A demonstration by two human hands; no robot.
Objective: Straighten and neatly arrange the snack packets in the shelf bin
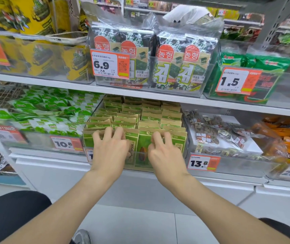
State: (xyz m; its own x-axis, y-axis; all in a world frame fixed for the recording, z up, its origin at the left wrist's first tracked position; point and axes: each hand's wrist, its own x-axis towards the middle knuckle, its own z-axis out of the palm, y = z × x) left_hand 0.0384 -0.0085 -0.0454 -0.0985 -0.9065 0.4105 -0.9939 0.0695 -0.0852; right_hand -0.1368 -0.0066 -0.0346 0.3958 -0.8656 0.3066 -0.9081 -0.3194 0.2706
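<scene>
Lower shelf, centre bin: a clear bin [184, 136] is sitting between two neighbours, and it is holding green-and-tan snack packets [151, 117] standing upright in several rows running front to back. The front packets are showing a striped seed picture through the bin's clear front wall.

Left hand [110, 152]: it is reaching over the bin's front edge, palm down, fingers [108, 132] spread and curled onto the tan top edges of the front-left packets. It is touching them; whether it is pinching any single packet cannot be told.

Right hand [166, 154]: it is doing likewise on the front-right packets, fingers bent and close together, tips resting on the packet tops. A firm grasp cannot be confirmed here either.

Both forearms are bare and are coming up from the bottom of the view.

Left neighbour: a bin of green-and-white packets [52, 110] lying loosely heaped, with a price tag reading 10.8 [67, 143] on the front.

Right neighbour: a bin of clear bags with brown contents [216, 131], tagged 13.8 [203, 162].

Upper shelf, directly above: seaweed multipacks [154, 55] in clear wrap (Korean lettering on the fronts) are standing in a bin with a 6.9 tag [109, 64]. To their right, green packets are sitting behind a 1.5 tag [234, 81].
</scene>
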